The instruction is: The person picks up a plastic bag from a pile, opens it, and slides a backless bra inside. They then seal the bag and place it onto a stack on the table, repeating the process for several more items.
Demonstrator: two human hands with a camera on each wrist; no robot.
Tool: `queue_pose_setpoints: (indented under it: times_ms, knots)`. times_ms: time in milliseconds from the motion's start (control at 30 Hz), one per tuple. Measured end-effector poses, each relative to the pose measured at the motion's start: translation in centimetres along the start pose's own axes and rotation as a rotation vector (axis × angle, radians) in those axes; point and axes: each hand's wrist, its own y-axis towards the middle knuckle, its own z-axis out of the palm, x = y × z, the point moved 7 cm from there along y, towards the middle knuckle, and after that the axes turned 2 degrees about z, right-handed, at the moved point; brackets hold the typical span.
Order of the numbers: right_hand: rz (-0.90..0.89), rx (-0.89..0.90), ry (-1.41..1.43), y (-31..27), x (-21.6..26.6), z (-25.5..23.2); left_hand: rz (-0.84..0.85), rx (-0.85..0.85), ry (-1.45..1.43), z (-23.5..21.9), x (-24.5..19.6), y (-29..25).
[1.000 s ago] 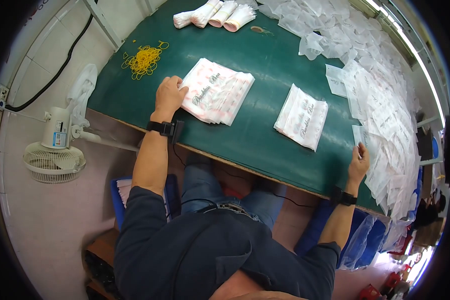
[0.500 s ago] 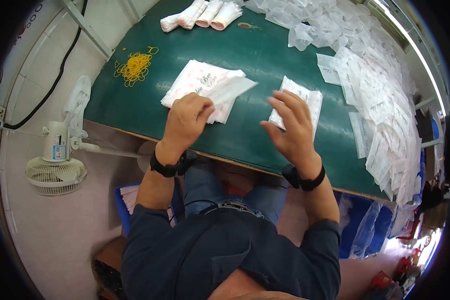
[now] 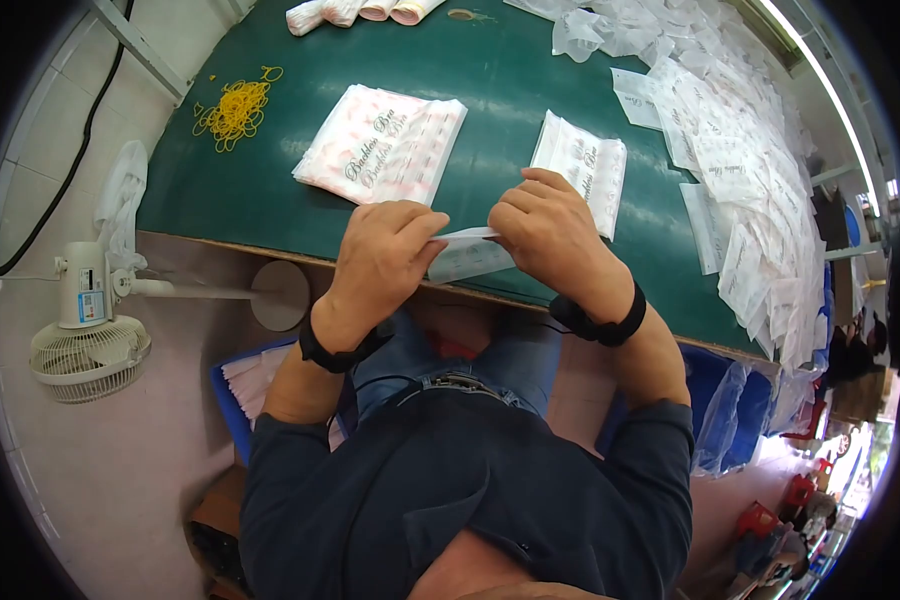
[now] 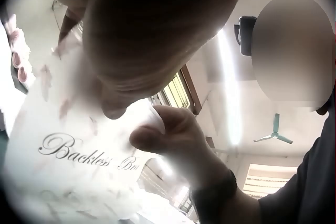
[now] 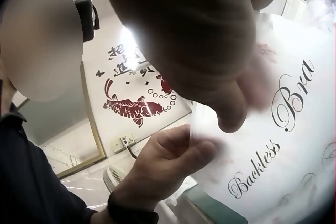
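Observation:
Between them, my left hand (image 3: 382, 252) and right hand (image 3: 548, 228) pinch one edge of a thin translucent bag (image 3: 470, 262) near the table's front edge. The bag hangs from the fingers. In both wrist views, black "Backless Bra" lettering and faint pink marks show on the bag (image 4: 79, 182). Thumbs lie on the face of the bag turned towards the wrist cameras. Just beyond the left hand lies a stack of pink-patterned bags (image 3: 385, 145) with the same print. A narrower stack of printed bags (image 3: 592, 170) lies behind the right hand, partly covered by it.
A loose heap of translucent bags (image 3: 740, 190) spreads along the right side of the green table (image 3: 500, 75). Yellow rubber bands (image 3: 234, 114) lie at the left. Rolled bundles (image 3: 360, 10) sit at the far edge. A fan (image 3: 90, 350) stands beside the table at the left.
The left hand has lifted a bag off the left stack and brought it towards the front edge. The right hand has come across from the loose heap and grasped that bag too.

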Motion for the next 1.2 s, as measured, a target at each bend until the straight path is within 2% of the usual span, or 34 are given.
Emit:
queue_pose_setpoints:
  times_ms: [67,100,133,200,233,333,400,533,633,667,733,767,800,900,933,1000,1033,1067,1100,1133,1167,1200]
  knots:
    - [0.008,0.124,0.049,0.2,0.5,0.8,0.004,0.104,-0.023,1.4,0.0,0.1]
    - [0.004,0.125,0.045,0.1,0.8,0.4,0.012,0.156,-0.033,2.0,0.2,0.1]
    - [0.039,-0.010,-0.001,0.0,1.0,-1.1,0.013,0.153,-0.033,2.1,0.7,0.0]
    - [0.097,-0.282,-0.092,-0.5,1.4,-4.0,-0.344,0.221,-0.270,2.9,4.7,-1.3]
    - [0.091,-0.283,-0.093,-0.7,1.7,-3.9,-0.523,0.255,-0.391,3.5,6.2,-2.0]
    - [-0.135,-0.249,-0.115,-2.1,4.2,-2.2,-0.530,0.227,-0.461,4.4,5.8,-1.9]
    - [-0.121,-0.214,-0.116,-2.0,4.1,-1.2,-0.522,0.218,-0.499,4.7,5.2,-1.6]
    - [-0.062,-0.101,-0.130,-1.7,1.6,0.3,-0.514,0.344,-0.417,5.0,4.0,-2.2]
    - [0.031,-0.034,-0.181,-2.5,-0.7,0.5,-0.606,0.410,-0.379,5.1,4.8,-3.2]
    - [0.065,0.032,-0.157,-2.8,-1.1,0.9,-0.595,0.401,-0.373,4.8,4.6,-2.5]
    - [0.149,0.173,-0.097,-3.7,-1.4,1.9,-0.134,-0.023,-0.076,1.1,0.7,0.2]
    - [0.154,0.172,-0.100,-3.7,-1.3,1.8,0.096,-0.232,0.068,-0.3,-1.7,0.3]
    - [0.131,0.158,-0.085,-3.5,-0.8,1.4,0.096,-0.232,0.063,0.1,-2.1,0.3]
    - [0.082,0.133,-0.042,-3.1,1.1,0.9,0.041,0.165,-0.246,3.5,-3.0,-0.5]
    - [0.075,0.073,0.069,-2.9,1.5,0.3,0.044,0.164,-0.240,3.5,-2.8,-0.9]
    - [0.065,-0.060,0.278,-2.3,2.0,-0.9,-0.081,0.503,-0.140,6.0,-0.4,-2.3]
    - [0.077,-0.088,0.255,-1.9,1.8,-0.8,-0.119,0.672,-0.084,6.9,1.1,-2.4]
    - [0.221,-0.131,0.377,-2.0,0.3,-0.1,-0.058,0.674,-0.087,6.6,1.2,-1.3]
    - [0.376,-0.172,0.496,-3.1,-1.1,0.7,-0.163,0.768,-0.272,7.1,1.0,-1.7]
    - [0.203,-0.199,0.492,-3.4,0.3,1.7,-0.264,0.878,-0.455,7.8,0.4,-2.6]
    - [0.025,-0.215,0.478,-3.6,1.6,2.6,-0.107,0.877,-0.563,8.8,-0.7,-4.1]
    - [0.000,-0.184,0.433,-2.9,2.1,2.0,0.039,0.868,-0.669,10.0,-1.6,-5.4]
